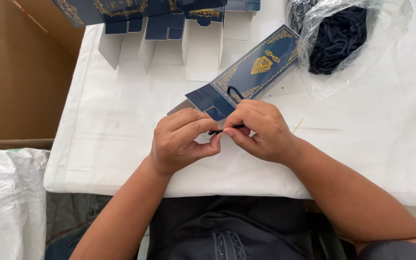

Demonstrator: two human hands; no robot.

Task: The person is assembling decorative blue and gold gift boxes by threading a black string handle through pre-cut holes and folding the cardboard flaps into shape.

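Right now a short length of dark cord [225,130] runs between the two hands just above the near part of the white table [121,144], with a loop of it [235,91] showing against the flat navy paper bag with gold ornament [251,72] that lies slanted behind the knuckles. The left hand [181,140] is curled nearly into a fist, thumb and forefinger pinched on one end of the cord; the right hand [261,131] is likewise pinched shut on the cord, fingers folded over the bag's lower edge.

Whether the cord passes through a hole in the bag cannot be told, since the hands cover that spot. If it does, a hard tug could probably tear the paper at the hole or crease the flat bag. The cord end is short and held only by fingertips, so it seems likely to slip free, and any knot being formed could loosen.

Further out, more flat navy bags with white flaps [169,29] lie fanned along the far edge; a sweeping elbow might push them off. A clear plastic sack of dark cords [338,38] sits at the far right, near the bag's top corner, and loose cords could snag. A thin pale stick [298,125] lies just beside the right wrist and could be knocked away. An open cardboard box [20,72] stands at the left, with a white woven sack [6,202] below it.
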